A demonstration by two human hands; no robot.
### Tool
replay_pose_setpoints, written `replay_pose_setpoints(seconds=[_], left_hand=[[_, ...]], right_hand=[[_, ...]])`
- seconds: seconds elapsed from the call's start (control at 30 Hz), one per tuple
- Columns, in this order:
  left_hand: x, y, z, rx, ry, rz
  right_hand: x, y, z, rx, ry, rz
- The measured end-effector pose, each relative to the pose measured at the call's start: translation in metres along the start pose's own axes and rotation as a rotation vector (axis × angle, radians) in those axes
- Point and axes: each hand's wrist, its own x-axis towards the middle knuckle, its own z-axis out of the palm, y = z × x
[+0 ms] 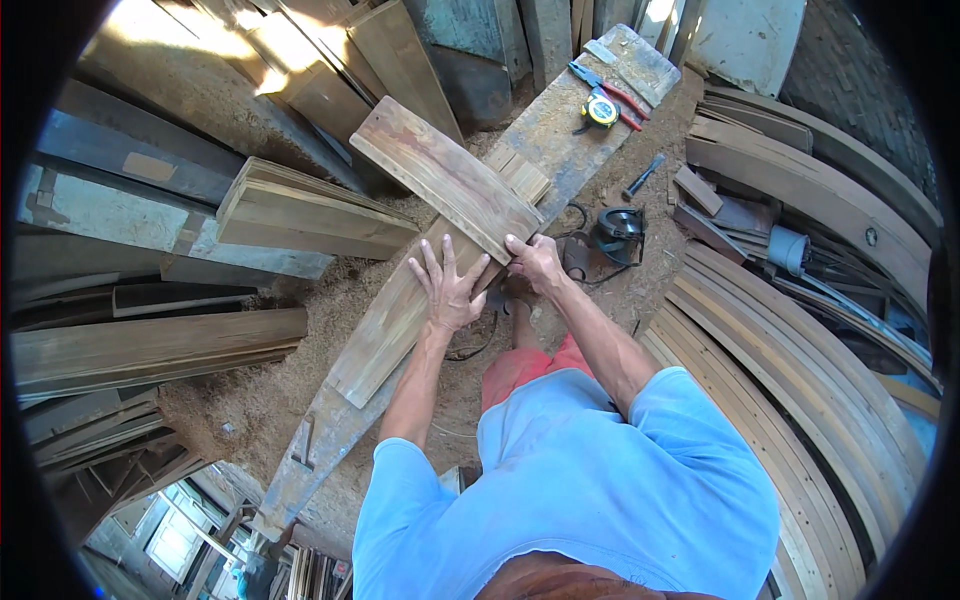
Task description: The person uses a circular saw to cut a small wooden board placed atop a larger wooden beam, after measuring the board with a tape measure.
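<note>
A short wooden board (440, 170) lies slantwise across a longer wooden plank (385, 335), which rests on a narrow, worn workbench (570, 140). My left hand (448, 285) is open, its fingers spread over the long plank beside the short board's near edge. At the short board's right end, my right hand (540, 265) is closed round the corner, thumb on top; its lower fingers are partly hidden. Short wood pieces (518, 175) lie on the bench just beyond the board.
On the bench's far end are a yellow tape measure (601, 111) and red-handled pliers (625, 97). A circular saw (618, 235) with a cord and a dark-handled tool (642, 178) sit on the sawdust-covered ground. Stacked boards (310, 210) stand left; curved timber strips (770, 380) line the right.
</note>
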Motion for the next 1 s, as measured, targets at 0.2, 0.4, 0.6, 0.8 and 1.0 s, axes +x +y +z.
replay_pose_setpoints(seconds=[0.2, 0.4, 0.6, 0.8, 1.0], left_hand=[[0.003, 0.007, -0.004, -0.05, -0.032, -0.044], [0.002, 0.006, -0.003, -0.058, -0.011, -0.045], [0.004, 0.005, -0.002, -0.071, -0.002, -0.033], [0.004, 0.002, 0.002, -0.065, 0.029, -0.003], [0.003, 0.003, 0.0, -0.032, 0.015, -0.004]], right_hand=[[-0.004, 0.002, 0.001, 0.011, 0.034, -0.041], [-0.012, -0.013, 0.004, -0.012, -0.013, -0.004], [-0.006, -0.01, -0.006, -0.032, -0.091, -0.012], [0.0, -0.007, -0.011, -0.109, -0.089, -0.016], [0.002, -0.011, -0.006, -0.096, -0.055, 0.038]])
